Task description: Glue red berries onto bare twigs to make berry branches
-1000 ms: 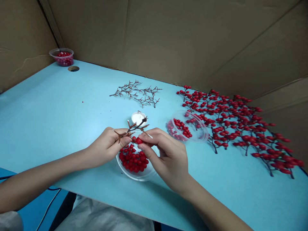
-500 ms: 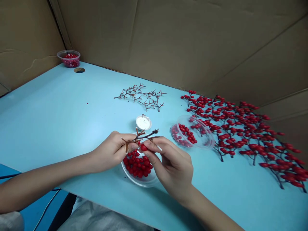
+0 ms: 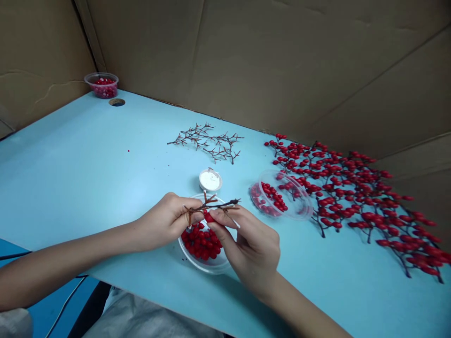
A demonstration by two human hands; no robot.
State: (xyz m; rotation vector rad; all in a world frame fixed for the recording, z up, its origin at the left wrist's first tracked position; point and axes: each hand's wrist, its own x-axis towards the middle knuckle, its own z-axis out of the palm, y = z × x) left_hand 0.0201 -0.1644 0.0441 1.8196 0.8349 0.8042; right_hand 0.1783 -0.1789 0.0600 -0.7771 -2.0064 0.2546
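Observation:
A brown twig (image 3: 214, 205) with white-tipped ends is pinched between the thumb and fingers of my left hand (image 3: 171, 218). My right hand (image 3: 252, 241) pinches a red berry (image 3: 208, 216) against the twig, just right of my left thumb. Under both hands stands a clear bowl (image 3: 214, 269) with many red berries (image 3: 202, 244) in it. Beyond the hands is a small white cup (image 3: 210, 180) filled with something white. How far the berry sits on the twig's tip is hidden by my fingers.
Bare twigs (image 3: 207, 138) lie at the table's back. Berry-covered branches (image 3: 338, 188) spread over the right side. A clear container (image 3: 269, 199) of berries leans beside them. Another container (image 3: 104, 88) stands at the far left corner near a round hole (image 3: 117, 102). Cardboard walls (image 3: 246, 56) enclose the back.
The held twig has shifted slightly, its dark end moving a little right and down. My right hand has moved slightly left, with the berry closer to my left thumb.

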